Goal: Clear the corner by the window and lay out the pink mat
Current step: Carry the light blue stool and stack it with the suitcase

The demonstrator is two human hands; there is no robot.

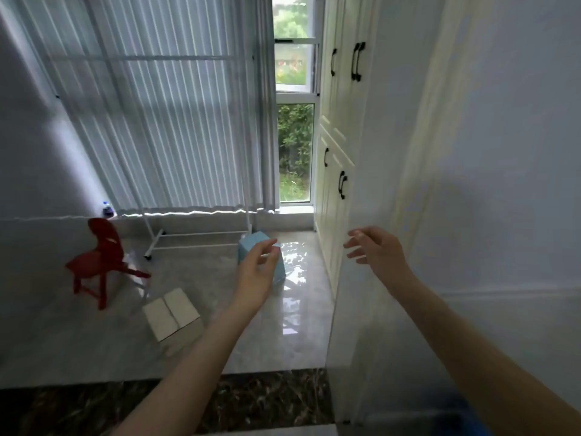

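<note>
A light blue box (251,247) stands on the glossy floor in the corner by the window (294,152). My left hand (256,272) hovers in front of it with loosely curled fingers and holds nothing. Over to the right, my right hand (375,250) is raised beside the wardrobe, fingers spread and empty. A white cardboard box (171,313) lies on the floor nearer to me, and a small red chair (100,259) stands to the left. No pink mat is in view.
A white rolling clothes rack (195,237) stands before the drawn curtain (157,105). A bottle (107,209) sits on the sill at left. Cream wardrobe doors (339,152) line the right side. A dark marble threshold (267,401) crosses the floor near me.
</note>
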